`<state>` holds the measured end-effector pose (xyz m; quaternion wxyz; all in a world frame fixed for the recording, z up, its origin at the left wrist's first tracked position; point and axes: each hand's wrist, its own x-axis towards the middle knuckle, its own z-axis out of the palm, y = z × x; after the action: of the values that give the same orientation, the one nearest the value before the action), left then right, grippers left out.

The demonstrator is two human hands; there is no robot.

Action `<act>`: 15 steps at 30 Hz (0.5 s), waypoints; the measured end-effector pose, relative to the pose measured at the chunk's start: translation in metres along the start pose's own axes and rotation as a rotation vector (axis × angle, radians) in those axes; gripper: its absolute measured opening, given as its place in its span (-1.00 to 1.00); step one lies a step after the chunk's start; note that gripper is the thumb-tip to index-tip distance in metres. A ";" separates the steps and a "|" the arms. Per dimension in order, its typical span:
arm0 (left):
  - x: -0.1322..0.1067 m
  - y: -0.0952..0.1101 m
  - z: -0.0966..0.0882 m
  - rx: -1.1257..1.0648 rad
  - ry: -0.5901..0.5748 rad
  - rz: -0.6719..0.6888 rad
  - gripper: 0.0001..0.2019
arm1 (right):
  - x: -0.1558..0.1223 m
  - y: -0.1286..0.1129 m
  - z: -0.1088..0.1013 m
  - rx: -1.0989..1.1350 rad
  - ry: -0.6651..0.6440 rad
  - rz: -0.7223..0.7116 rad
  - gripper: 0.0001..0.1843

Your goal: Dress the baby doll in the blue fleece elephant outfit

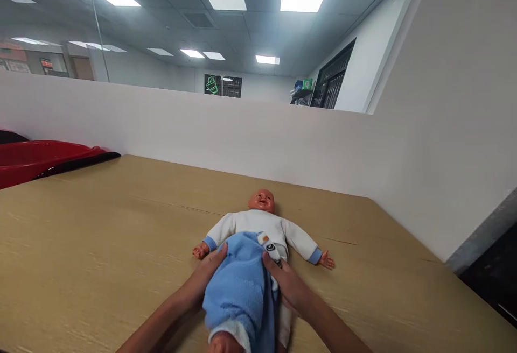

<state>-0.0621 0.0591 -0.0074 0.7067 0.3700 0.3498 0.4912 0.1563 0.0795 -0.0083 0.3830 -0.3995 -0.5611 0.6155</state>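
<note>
A baby doll (pixel 262 202) lies on its back on the wooden tabletop, head away from me and arms spread. It wears a white top (pixel 249 220) with blue cuffs. Fleecy blue trousers (pixel 238 280) cover the leg on the left of the picture, whose foot shows at the bottom edge; the other leg, in white, lies beside the blue cloth. My left hand (pixel 210 266) grips the trousers' left side near the waist. My right hand (pixel 286 283) has its thumb and fingers closed on the right edge, beside a patterned patch on the front.
The wooden table (pixel 100 251) reaches a low white wall (pixel 226 135) with a window above it. A red plastic tub (pixel 44 156) with a black rim stands at the back left. A grey-edged dark opening (pixel 493 267) is at the right.
</note>
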 end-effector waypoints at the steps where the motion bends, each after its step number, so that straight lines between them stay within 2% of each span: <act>1: 0.006 0.001 0.003 0.000 -0.011 -0.009 -0.29 | 0.010 -0.003 0.003 0.015 0.008 -0.013 -0.07; 3: 0.016 0.005 0.004 0.004 0.002 0.048 -0.28 | 0.023 -0.012 0.009 -0.031 0.077 -0.048 -0.10; 6: 0.024 0.011 -0.001 0.070 0.081 0.186 -0.29 | 0.033 -0.020 0.016 -0.190 0.233 -0.148 -0.17; 8: 0.027 0.013 -0.007 0.184 0.109 0.249 -0.32 | 0.036 -0.019 0.019 -0.248 0.279 -0.220 -0.22; 11: 0.033 0.009 -0.015 0.271 0.116 0.274 -0.33 | 0.042 -0.007 0.019 -0.323 0.333 -0.300 -0.26; 15: 0.045 -0.002 -0.019 0.046 0.144 0.215 -0.30 | 0.053 0.005 0.011 -0.410 0.387 -0.321 -0.28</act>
<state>-0.0654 0.1048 -0.0248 0.6143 0.3853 0.3694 0.5812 0.1251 0.1238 -0.0163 0.4861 -0.4844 -0.6461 0.3340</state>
